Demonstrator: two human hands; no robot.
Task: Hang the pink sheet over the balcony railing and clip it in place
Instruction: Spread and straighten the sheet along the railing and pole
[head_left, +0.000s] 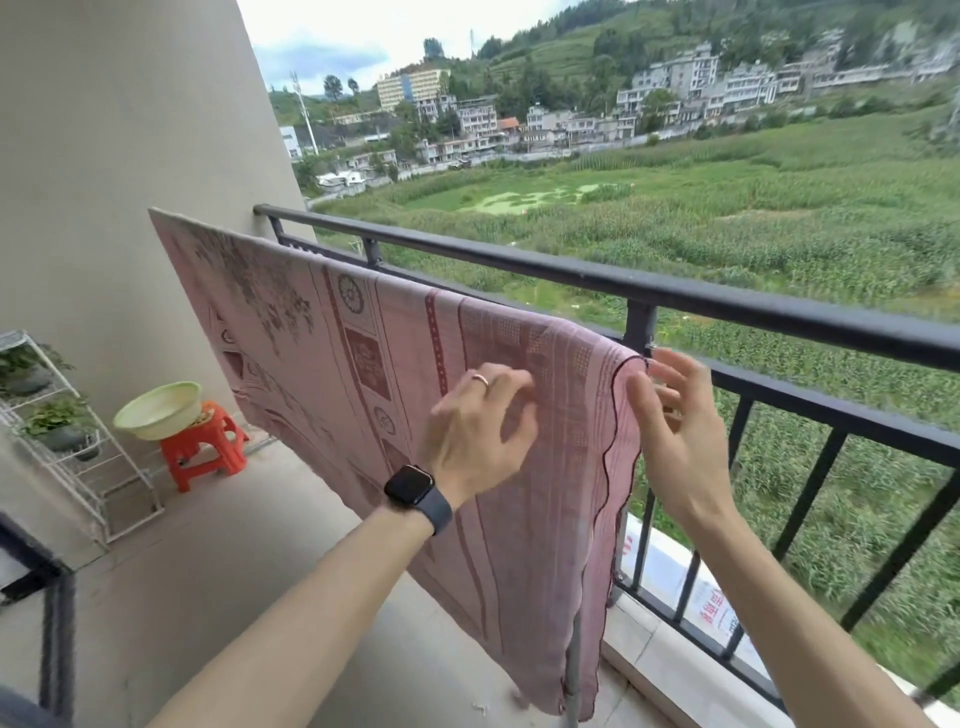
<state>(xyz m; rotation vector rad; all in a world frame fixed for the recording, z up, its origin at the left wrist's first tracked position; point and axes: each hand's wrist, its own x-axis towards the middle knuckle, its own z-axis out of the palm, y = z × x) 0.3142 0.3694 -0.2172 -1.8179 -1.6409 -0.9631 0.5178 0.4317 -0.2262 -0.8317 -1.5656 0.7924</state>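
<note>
Against the black metal balcony railing, on its inner side, hangs the pink patterned cotton sheet with dark red bands and flower motifs. Its top fold runs just under the railing's top bar and slants away from the railing toward the beige plastered wall. The cloth hides whatever carries it; only a thin grey pole shows at the lower hem.

The left hand, with a gold ring and a black smartwatch on the wrist, lies against the inner face of the sheet, just below the fold. Its fingers are loosely bent and blurred, so whether they pinch the cloth cannot be told.

The right hand is at the sheet's scalloped side edge, between cloth and railing bars, fingers spread and released, thumb just beside the hem.

Well away from the railing, by the wall, a red plastic stool bears a pale green round basin. Beside it stands a white wire rack with potted plants.
</note>
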